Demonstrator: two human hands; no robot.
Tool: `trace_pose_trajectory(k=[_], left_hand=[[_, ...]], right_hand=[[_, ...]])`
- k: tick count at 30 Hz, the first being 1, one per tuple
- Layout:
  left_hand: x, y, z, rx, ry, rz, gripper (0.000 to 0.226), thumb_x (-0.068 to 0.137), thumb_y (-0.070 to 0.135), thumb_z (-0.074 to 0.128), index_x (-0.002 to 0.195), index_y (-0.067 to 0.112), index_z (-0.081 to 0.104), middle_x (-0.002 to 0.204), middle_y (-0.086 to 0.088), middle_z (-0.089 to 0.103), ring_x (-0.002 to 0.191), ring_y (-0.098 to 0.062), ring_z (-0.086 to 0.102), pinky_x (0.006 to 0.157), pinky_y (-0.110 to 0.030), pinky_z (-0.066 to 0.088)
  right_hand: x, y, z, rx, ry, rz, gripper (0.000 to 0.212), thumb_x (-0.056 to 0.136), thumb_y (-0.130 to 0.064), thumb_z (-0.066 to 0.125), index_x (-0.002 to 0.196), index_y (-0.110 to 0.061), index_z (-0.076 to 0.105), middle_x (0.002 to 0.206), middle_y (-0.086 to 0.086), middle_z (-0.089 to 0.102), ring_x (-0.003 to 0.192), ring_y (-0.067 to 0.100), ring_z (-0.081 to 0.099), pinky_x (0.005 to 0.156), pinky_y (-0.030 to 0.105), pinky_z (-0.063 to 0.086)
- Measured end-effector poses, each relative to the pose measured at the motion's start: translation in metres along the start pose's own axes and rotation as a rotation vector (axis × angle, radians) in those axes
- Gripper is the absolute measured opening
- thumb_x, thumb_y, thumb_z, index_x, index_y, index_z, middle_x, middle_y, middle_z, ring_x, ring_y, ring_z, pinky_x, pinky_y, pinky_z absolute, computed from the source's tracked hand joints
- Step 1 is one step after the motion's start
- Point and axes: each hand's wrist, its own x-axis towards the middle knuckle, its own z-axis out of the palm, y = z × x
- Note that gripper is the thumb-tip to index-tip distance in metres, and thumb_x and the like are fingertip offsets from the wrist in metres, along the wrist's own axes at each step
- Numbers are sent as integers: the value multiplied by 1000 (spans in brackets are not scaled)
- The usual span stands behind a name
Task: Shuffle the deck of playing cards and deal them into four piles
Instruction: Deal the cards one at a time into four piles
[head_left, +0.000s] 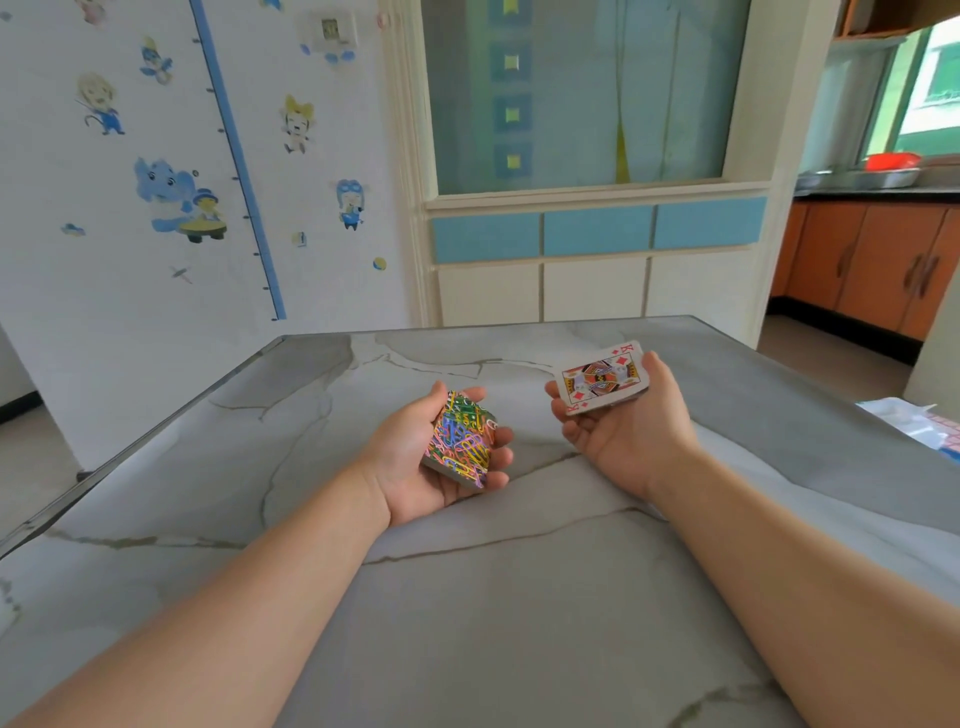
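Grey marbled stone with pale veins makes up the table (519, 623) in front of me, and both of my forearms reach out over it. The deck is split in two. My left hand (400, 467) lies palm up, its fingers and thumb curled round the back-up packet (460, 441), which tilts on edge and shows a tangled print of red, green, yellow and blue. My right hand (628, 436), also palm up and well apart from the left, grips the face-up packet (602, 382) between thumb and fingertips; its top card is the king of diamonds. I see no cards lying on the table itself. I cannot tell whether either hand rests on the surface or hangs just above it. Cartoon stickers (171, 197) and a blue height chart (239, 166) cover the wall to the far left, and orange cabinets (872, 260) stand to the far right.
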Motion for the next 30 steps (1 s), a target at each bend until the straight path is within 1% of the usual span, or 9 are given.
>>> trace_pose_trajectory(k=[6, 8, 10, 13, 16, 19, 23, 27, 30], left_hand=[[-3, 0, 1, 1, 21, 11, 49, 100, 50, 32, 128, 17, 56, 89, -25, 71, 68, -37, 70, 58, -45, 59], [-3, 0, 2, 0, 42, 18, 49, 100, 51, 31, 125, 17, 57, 87, -24, 72, 71, -39, 72, 59, -48, 60], [-3, 0, 4, -53, 60, 24, 52, 98, 56, 32, 122, 17, 57, 88, -26, 73, 75, -43, 72, 64, -53, 60], [-6, 1, 4, -61, -5, 2, 70, 92, 68, 30, 109, 12, 68, 95, -22, 73, 83, -37, 72, 76, -49, 58], [-8, 2, 3, 0, 52, 19, 51, 96, 56, 39, 112, 13, 62, 97, -13, 67, 88, -28, 68, 76, -35, 58], [-10, 1, 6, 24, 50, 45, 33, 99, 43, 45, 116, 19, 59, 92, -12, 69, 81, -27, 71, 65, -36, 59], [-11, 0, 5, 37, 8, 31, 41, 98, 36, 48, 130, 13, 57, 102, -15, 70, 86, -30, 72, 69, -39, 60], [-15, 2, 0, 63, -70, -52, 27, 80, 18, 56, 93, 5, 76, 94, -16, 74, 83, -28, 73, 75, -38, 59], [-14, 3, -2, 158, -42, -69, 31, 69, 4, 47, 76, 6, 77, 85, -16, 74, 74, -26, 72, 68, -34, 59]], right_hand=[[3, 2, 3, -59, 33, -21, 75, 97, -64, 24, 119, -2, 60, 104, 25, 70, 73, 28, 64, 60, 33, 47], [3, 8, 9, -198, 138, -170, 63, 97, -62, 32, 120, -10, 59, 107, 17, 68, 77, 25, 62, 60, 34, 48], [-4, 19, 22, -474, 154, -466, 38, 96, -54, 45, 116, -23, 53, 106, -3, 65, 85, 16, 58, 69, 30, 49], [-19, 51, 40, -974, -235, -631, 31, 87, -40, 67, 107, -23, 50, 96, -18, 65, 87, 8, 59, 77, 28, 49], [-22, 67, 46, -1525, -409, -552, 56, 73, -49, 80, 108, -27, 42, 128, -4, 49, 115, 12, 47, 94, 23, 37], [-25, 59, 43, -1470, -425, -517, 62, 65, -47, 86, 105, -31, 41, 126, -13, 44, 105, -7, 46, 87, 12, 37], [-25, 58, 38, -1432, -358, -552, 62, 60, -38, 89, 101, -29, 43, 109, -13, 52, 94, 4, 52, 85, 26, 48], [-21, 57, 39, -1393, -321, -629, 64, 52, -41, 91, 96, -31, 45, 98, -12, 47, 83, -1, 48, 72, 14, 39], [-19, 59, 37, -1492, -342, -628, 67, 54, -46, 88, 103, -32, 45, 105, -12, 46, 94, 6, 49, 80, 22, 43]])
